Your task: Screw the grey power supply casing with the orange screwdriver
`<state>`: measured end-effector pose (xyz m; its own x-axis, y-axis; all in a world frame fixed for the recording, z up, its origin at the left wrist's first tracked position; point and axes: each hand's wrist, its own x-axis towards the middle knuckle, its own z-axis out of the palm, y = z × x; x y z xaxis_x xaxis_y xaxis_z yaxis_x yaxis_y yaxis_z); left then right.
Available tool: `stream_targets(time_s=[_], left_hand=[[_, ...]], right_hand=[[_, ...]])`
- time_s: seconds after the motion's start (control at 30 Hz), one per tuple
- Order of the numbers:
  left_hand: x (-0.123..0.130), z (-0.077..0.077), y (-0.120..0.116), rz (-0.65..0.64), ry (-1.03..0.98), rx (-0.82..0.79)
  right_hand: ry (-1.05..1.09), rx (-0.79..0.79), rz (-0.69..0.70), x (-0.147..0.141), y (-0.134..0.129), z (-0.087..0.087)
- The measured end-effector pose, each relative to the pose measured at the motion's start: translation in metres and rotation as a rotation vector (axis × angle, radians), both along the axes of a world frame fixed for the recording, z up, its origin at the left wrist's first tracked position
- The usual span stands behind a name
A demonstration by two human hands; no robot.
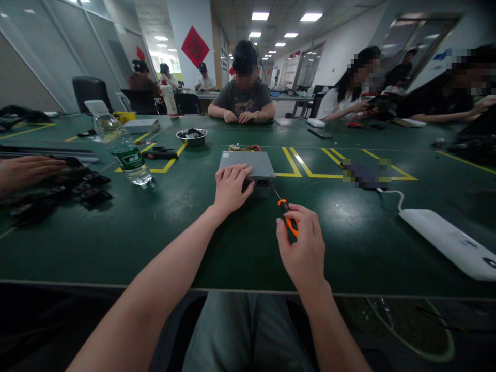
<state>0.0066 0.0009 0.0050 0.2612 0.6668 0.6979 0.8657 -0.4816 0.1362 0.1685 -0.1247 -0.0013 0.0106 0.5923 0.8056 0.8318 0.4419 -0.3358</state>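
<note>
- Your left arm reaches forward from the lower left; your left hand [232, 187] lies palm down on a grey box [264, 164], fingers slightly spread over its top, thumb at the near edge, not closed around it.
- The box sits on the table in front of you, at the middle of the view.
- Your right arm comes up from the lower right; your right hand [304, 240] grips a screwdriver [292, 226] between thumb and bent fingers, its tip close to the box's near right corner; whether they touch is unclear.
- Across the green table [174, 253], left to right: another person's hand [29, 170] by a pile of dark parts [91, 192], a water bottle [124, 151], a bowl [182, 137], a seated person [242, 101] opposite, and a white oblong device [445, 240] with a cable [400, 195].
- Behind, a red diamond-shaped sign [195, 46] hangs on a pale pillar.
- Textures, left to right: clear plastic bottle with green label; shiny round metal bowl; flat-topped metal box, black socket in front; slim shaft, orange-and-black handle; smooth, rounded white casing.
</note>
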Motion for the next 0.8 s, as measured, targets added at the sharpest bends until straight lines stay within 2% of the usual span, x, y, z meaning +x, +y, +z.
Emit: stream_targets(time_s=[0.1,0.37,0.6,0.8], left_hand=[[-0.0001,0.0006,-0.0006,0.001,-0.001,0.003],[0.0009,0.0012,-0.001,0.004,-0.003,0.003],[0.0007,0.0004,-0.0004,0.01,-0.007,-0.008],[0.0011,0.0008,-0.0007,0.01,-0.005,-0.011]], right_hand=[[0.061,-0.016,-0.001,0.0001,-0.0006,0.0006],[-0.074,0.03,0.032,-0.0016,0.0006,-0.0001],[0.094,-0.045,0.035,-0.0016,-0.0006,-0.0001],[-0.058,0.006,0.025,-0.0014,0.0004,-0.0001]])
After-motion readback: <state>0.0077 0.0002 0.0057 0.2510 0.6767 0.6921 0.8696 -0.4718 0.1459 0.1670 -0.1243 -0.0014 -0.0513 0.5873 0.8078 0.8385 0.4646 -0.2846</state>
